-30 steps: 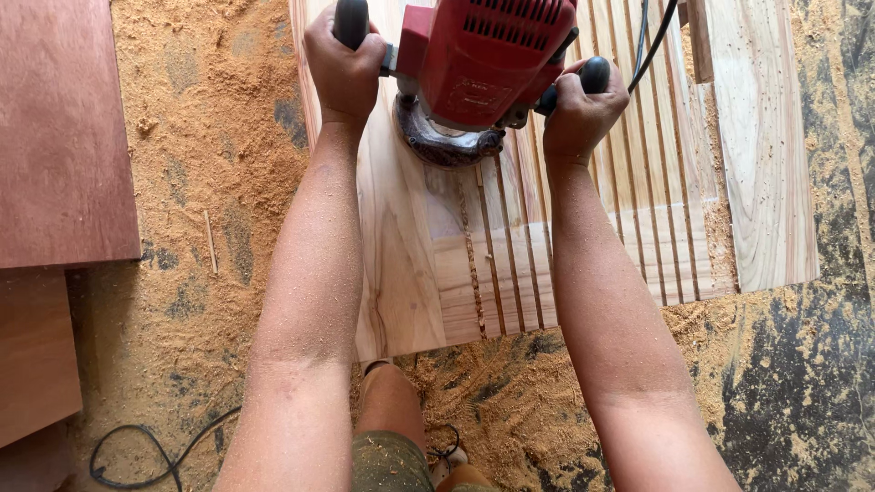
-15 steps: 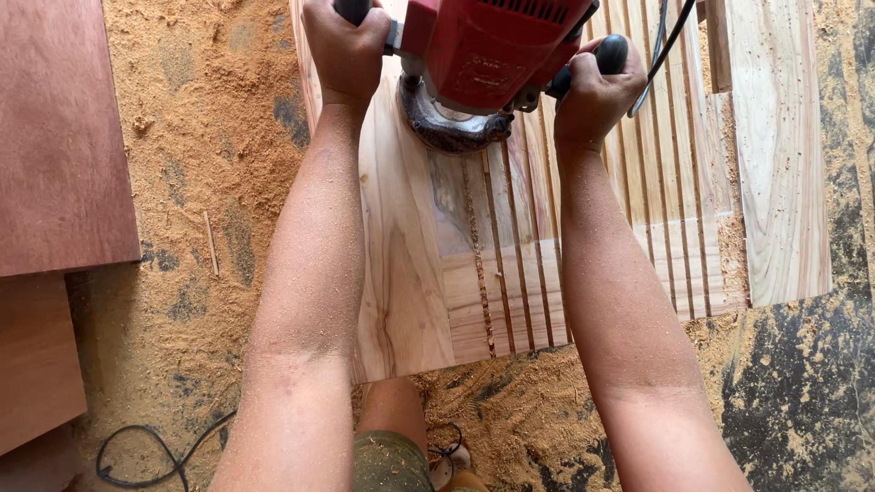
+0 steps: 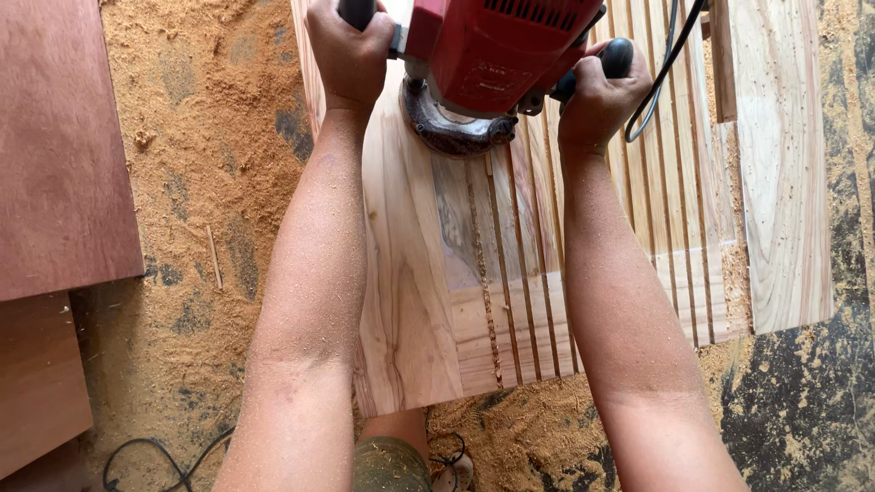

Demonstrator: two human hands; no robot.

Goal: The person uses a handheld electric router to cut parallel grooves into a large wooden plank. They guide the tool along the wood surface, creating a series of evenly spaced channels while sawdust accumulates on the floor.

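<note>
A red power router [image 3: 492, 55] with a round metal base stands on a pale wooden panel [image 3: 410, 301] lying on the floor. My left hand [image 3: 349, 50] grips its black left handle. My right hand [image 3: 597, 91] grips the black right handle. Several long parallel grooves run down the panel from under the router toward me; the leftmost groove [image 3: 483, 282] holds fresh sawdust. The router's black cord [image 3: 670, 64] hangs past my right hand.
Thick sawdust [image 3: 210, 182] covers the floor to the left and in front. Reddish-brown boards [image 3: 59, 155] lie at the left. A black cable [image 3: 155, 456] loops near my legs. A thin wooden strip [image 3: 725, 64] lies on the panel at the right. Dark stained floor [image 3: 802, 419] shows at lower right.
Both hands have pushed the router away from me along the panel, leaving a longer dust-filled groove behind it.
</note>
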